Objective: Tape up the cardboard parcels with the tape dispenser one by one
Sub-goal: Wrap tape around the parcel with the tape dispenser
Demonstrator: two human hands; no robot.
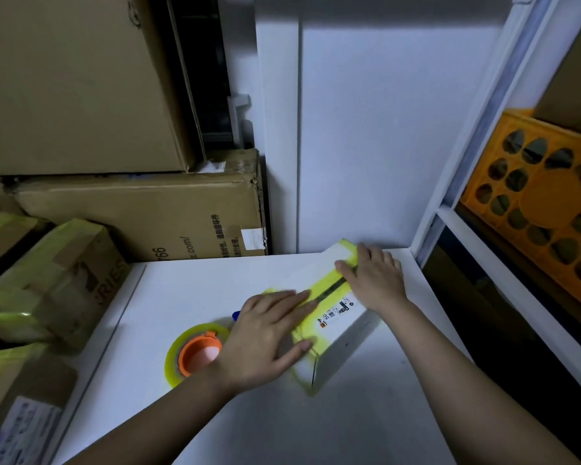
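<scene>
Counted on and around the white table [215, 431]

One white parcel [344, 325] bound in yellow tape, under two hands: left hand [265, 337], right hand [376, 280]. One tape dispenser [195, 355] with a yellow roll on an orange hub. Two large brown boxes stacked at the back left: upper box [74, 82], lower box [141, 213]. At least three taped cardboard parcels at the left edge, the nearest-to-table one [57, 280]; further ones cut off, count unsure. One orange crate [537, 203] on the right shelf.
</scene>
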